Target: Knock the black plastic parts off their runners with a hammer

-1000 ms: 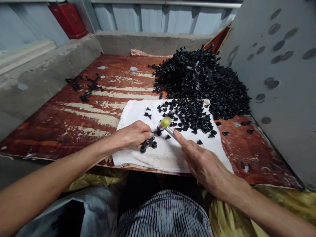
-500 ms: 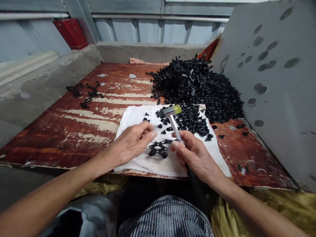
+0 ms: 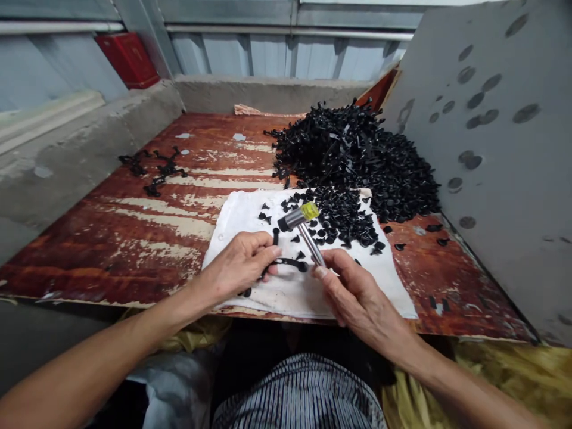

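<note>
A black jointed part is pinched in my left hand over the white cloth; its arms stick out beyond the fingers and the rest is covered. My right hand is closed round the shaft of a small hammer. The hammer's metal head, with one yellow face and one black face, is raised just above the cloth, beyond the part. Loose black pegs lie scattered on the cloth's right side.
A large heap of black pieces rises behind the cloth on the right, by a grey spotted panel. Black jointed parts lie at the left on the worn red tabletop. A red box stands at the back left.
The jointed part has turned and shifted left, and my left hand now grips it. The hammer head has moved slightly left and nearer me.
</note>
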`<act>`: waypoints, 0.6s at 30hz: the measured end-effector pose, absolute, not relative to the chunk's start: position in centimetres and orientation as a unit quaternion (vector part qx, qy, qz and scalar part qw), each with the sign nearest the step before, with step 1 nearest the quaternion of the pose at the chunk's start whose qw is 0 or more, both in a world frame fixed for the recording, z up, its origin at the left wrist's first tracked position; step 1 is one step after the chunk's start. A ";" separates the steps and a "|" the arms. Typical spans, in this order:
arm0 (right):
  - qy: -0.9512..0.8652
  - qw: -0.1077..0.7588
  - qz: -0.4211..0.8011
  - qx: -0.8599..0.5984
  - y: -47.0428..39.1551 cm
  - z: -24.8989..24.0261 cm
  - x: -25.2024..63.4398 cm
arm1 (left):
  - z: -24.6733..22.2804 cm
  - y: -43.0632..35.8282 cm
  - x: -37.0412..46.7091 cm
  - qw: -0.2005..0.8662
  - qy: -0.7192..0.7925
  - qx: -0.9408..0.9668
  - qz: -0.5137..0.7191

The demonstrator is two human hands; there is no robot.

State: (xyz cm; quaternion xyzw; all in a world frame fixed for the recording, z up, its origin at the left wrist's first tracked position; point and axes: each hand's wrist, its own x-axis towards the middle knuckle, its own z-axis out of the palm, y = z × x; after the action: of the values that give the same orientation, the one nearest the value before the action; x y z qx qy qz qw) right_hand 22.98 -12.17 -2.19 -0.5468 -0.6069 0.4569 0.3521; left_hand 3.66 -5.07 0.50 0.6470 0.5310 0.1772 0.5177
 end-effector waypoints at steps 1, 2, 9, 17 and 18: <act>-0.617 0.325 0.438 -0.567 -12.7 -2.0 23.7 | 0.5 -4.9 3.4 0.526 0.544 0.631 0.172; -0.630 0.296 0.418 -0.584 -13.2 -1.8 24.4 | 0.6 -4.8 3.1 0.533 0.556 0.617 0.163; -0.638 0.232 0.414 -0.607 -14.5 -2.0 26.8 | 0.1 -4.7 2.6 0.591 0.497 0.633 0.055; -0.470 0.363 0.550 -0.587 -14.6 -2.8 27.0 | -0.6 -3.4 3.8 0.557 0.429 0.710 0.042; -0.465 0.374 0.549 -0.585 -14.6 -2.8 27.1 | -0.5 -3.1 4.1 0.552 0.428 0.715 0.039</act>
State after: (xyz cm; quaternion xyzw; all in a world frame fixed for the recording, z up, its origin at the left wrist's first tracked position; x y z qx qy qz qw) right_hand 27.05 -14.64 -2.83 -0.5854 -0.4651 0.5490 0.3737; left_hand 4.07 -3.12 -0.54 0.7151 0.4276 0.0389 0.5517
